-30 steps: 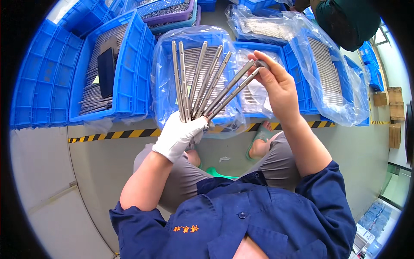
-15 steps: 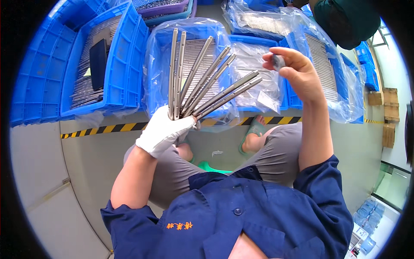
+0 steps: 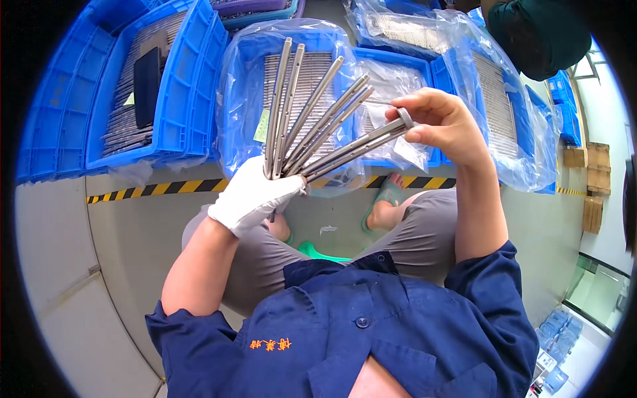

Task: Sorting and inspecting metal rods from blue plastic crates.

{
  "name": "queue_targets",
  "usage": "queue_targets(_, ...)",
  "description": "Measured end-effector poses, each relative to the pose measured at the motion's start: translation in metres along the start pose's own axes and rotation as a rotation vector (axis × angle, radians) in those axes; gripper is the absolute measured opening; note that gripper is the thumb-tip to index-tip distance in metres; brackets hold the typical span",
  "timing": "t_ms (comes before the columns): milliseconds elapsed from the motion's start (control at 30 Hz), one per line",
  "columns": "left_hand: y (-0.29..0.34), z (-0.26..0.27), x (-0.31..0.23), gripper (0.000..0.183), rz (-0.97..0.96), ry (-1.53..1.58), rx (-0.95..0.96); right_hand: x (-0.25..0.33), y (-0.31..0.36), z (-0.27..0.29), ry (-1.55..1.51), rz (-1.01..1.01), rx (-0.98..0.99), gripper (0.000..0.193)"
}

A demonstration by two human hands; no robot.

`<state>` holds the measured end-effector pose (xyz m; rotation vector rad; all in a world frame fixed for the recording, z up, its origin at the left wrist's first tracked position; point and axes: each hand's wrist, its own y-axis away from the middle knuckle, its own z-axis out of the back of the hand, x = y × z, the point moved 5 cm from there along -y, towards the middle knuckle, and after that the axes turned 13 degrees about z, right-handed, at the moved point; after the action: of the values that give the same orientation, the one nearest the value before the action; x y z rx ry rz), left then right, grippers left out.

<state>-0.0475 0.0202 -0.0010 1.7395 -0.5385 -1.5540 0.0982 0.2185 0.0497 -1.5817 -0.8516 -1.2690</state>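
My left hand, in a white glove, is closed round the lower ends of several metal rods with small holes along them. They fan out upward and to the right. Bare, my right hand pinches a small round knurled metal ring between thumb and fingers. The ring sits at the far tip of one of the rightmost rods; whether it is threaded over the tip or only against it I cannot tell.
Ahead stands a blue crate lined with clear plastic, with rows of rods inside. Another blue crate at left has a dark phone-like slab on its rods. A person in dark clothing is at the far right. Striped floor tape runs before the crates.
My right hand has moved down and left, bringing the ring from apart to the tip of a right-hand rod. The rod bundle has shifted slightly right in the picture.
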Motion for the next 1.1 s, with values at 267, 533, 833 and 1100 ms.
queue_targets(267,0.006,-0.011,-0.007,0.018,-0.107,-0.032,0.026,-0.019,-0.01,0.008,0.022,-0.115,-0.091,0.034)
queue_targets(533,0.01,-0.02,-0.012,0.022,-0.103,-0.11,0.077,-0.017,-0.007,0.003,0.016,-0.142,0.002,0.042)
queue_targets(833,0.012,-0.021,-0.013,0.022,-0.114,-0.137,0.114,-0.009,-0.008,0.015,-0.058,-0.001,-0.069,0.032)
queue_targets(1100,0.007,-0.023,-0.007,0.024,-0.09,-0.245,0.109,-0.002,-0.006,0.002,-0.04,-0.027,0.064,0.034)
